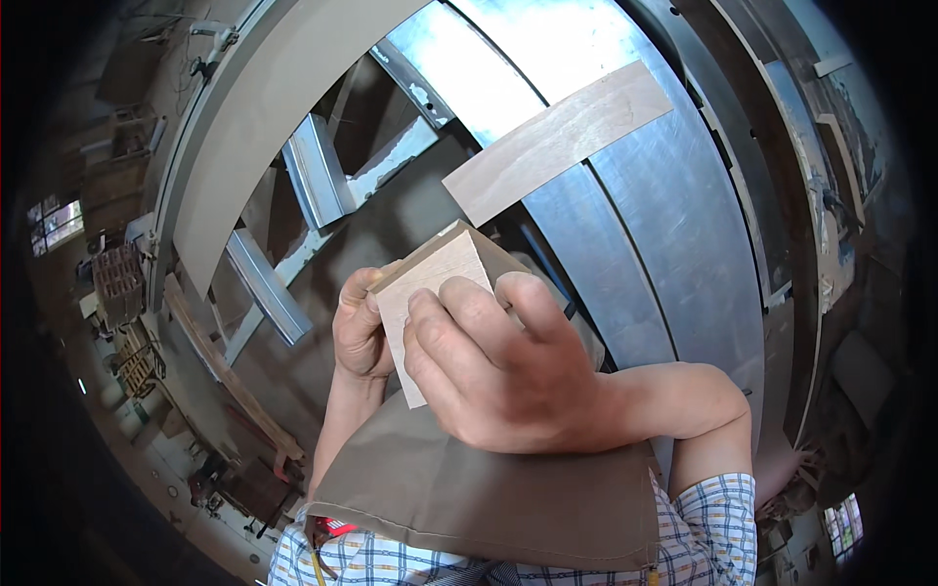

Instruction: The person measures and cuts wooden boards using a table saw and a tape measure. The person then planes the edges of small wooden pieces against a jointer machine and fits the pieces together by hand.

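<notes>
In front of my chest I hold a piece of pale wood [445, 262] with a square corner pointing up and away. Brown surfaces show along its far edges; whether it is a solid block or joined boards I cannot tell. My left hand [360, 327] grips its left edge, thumb and fingers closed on it. Curled over the pale face is my right hand [503, 366], its fingertips pressing on the wood and its palm covering the lower right part. Beyond them, a flat wooden strip [557, 142] lies across a metal machine table [674, 234].
Long slots run along the metal table. To the left are a frame with metal rails [318, 171] and a pale curved-looking panel [234, 127]. A long wooden strip [230, 376] leans farther left. A brown apron [489, 498] hangs below my hands.
</notes>
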Tool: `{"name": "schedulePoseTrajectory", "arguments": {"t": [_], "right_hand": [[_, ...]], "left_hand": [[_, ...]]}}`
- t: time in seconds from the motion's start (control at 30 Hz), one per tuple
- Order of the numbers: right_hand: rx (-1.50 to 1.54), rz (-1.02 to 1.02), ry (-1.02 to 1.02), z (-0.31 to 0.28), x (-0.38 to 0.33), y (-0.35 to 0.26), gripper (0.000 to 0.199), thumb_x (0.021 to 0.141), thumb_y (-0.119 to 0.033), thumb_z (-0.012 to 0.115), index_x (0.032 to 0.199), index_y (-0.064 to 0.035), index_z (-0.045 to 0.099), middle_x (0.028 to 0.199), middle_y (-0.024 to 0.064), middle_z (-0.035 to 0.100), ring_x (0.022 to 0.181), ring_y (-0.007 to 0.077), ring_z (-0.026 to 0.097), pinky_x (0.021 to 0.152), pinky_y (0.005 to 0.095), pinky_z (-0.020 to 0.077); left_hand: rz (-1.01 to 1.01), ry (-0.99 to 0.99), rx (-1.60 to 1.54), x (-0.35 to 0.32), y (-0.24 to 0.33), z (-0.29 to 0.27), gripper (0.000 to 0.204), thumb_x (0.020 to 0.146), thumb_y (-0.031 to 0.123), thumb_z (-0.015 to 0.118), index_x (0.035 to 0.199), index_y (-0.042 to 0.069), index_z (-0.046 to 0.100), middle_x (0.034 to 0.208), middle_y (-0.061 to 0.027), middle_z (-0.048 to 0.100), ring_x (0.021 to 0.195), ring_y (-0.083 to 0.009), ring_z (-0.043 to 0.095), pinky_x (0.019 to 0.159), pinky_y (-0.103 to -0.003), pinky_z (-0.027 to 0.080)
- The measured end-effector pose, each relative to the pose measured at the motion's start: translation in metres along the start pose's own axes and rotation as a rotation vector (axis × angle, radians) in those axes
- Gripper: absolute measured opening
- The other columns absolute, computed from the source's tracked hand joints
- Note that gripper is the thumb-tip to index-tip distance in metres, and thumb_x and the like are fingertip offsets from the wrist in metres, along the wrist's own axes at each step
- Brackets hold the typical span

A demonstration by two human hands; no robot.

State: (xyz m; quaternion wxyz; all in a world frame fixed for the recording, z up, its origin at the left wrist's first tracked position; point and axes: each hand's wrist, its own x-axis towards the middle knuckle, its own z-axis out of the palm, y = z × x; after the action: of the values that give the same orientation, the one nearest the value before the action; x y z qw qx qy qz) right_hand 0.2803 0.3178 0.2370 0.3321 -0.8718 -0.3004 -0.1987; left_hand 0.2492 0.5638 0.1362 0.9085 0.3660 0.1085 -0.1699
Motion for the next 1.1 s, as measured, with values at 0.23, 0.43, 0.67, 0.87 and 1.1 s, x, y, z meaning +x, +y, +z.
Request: {"name": "schedulePoseTrajectory", "arguments": {"t": [0.23, 0.43, 0.67, 0.87, 1.1], "right_hand": [[0.063, -0.018, -0.083, -0.027, -0.014, 0.02, 0.025, 0.071, -0.019, 0.068, 0.088, -0.0011, 0.076, 0.101, 0.0119, 0.072, 0.097, 0.0238, 0.066, 0.076, 0.0395, 0.0404], [0.059, -0.046, -0.085, -0.039, -0.019, 0.035, 0.026, 0.069, -0.018, 0.069, 0.086, -0.0002, 0.076, 0.098, 0.0149, 0.071, 0.096, 0.027, 0.065, 0.073, 0.0409, 0.0398], [0.05, -0.056, -0.065, -0.041, -0.019, 0.047, 0.025, 0.068, -0.019, 0.07, 0.084, -0.0012, 0.076, 0.094, 0.0136, 0.071, 0.095, 0.0263, 0.066, 0.074, 0.0424, 0.0399], [0.079, -0.065, -0.057, -0.04, -0.017, 0.057, 0.023, 0.069, -0.02, 0.069, 0.084, -0.0037, 0.076, 0.099, 0.0104, 0.072, 0.097, 0.0221, 0.067, 0.077, 0.0411, 0.0405], [0.133, -0.157, -0.058, -0.03, -0.009, 0.066, 0.021, 0.071, -0.021, 0.068, 0.085, -0.0064, 0.075, 0.101, 0.0094, 0.073, 0.099, 0.0207, 0.067, 0.08, 0.0399, 0.0416]], "left_hand": [[-0.058, -0.067, -0.095, 0.007, -0.016, 0.04, 0.025, 0.105, 0.009, 0.068, 0.129, 0.009, 0.075, 0.139, -0.0193, 0.071, 0.126, -0.0326, 0.07, 0.109, -0.049, 0.058], [-0.197, 0.029, -0.218, 0.008, -0.024, 0.049, 0.024, 0.104, 0.009, 0.07, 0.127, 0.008, 0.076, 0.137, -0.0212, 0.071, 0.125, -0.034, 0.071, 0.108, -0.051, 0.059], [-0.168, 0.077, -0.189, 0.009, -0.028, 0.051, 0.024, 0.103, 0.006, 0.071, 0.126, 0.007, 0.076, 0.135, -0.0221, 0.072, 0.123, -0.0332, 0.072, 0.106, -0.049, 0.059], [0.031, 0.022, 0.173, 0.013, -0.01, 0.073, 0.025, 0.102, 0.003, 0.071, 0.126, 0.005, 0.076, 0.132, -0.0226, 0.073, 0.12, -0.031, 0.072, 0.105, -0.045, 0.058], [0.145, 0.092, 0.403, 0.001, 0.008, 0.073, 0.024, 0.1, 0.002, 0.074, 0.124, 0.002, 0.076, 0.13, -0.0238, 0.074, 0.119, -0.0291, 0.072, 0.105, -0.043, 0.057]]}}
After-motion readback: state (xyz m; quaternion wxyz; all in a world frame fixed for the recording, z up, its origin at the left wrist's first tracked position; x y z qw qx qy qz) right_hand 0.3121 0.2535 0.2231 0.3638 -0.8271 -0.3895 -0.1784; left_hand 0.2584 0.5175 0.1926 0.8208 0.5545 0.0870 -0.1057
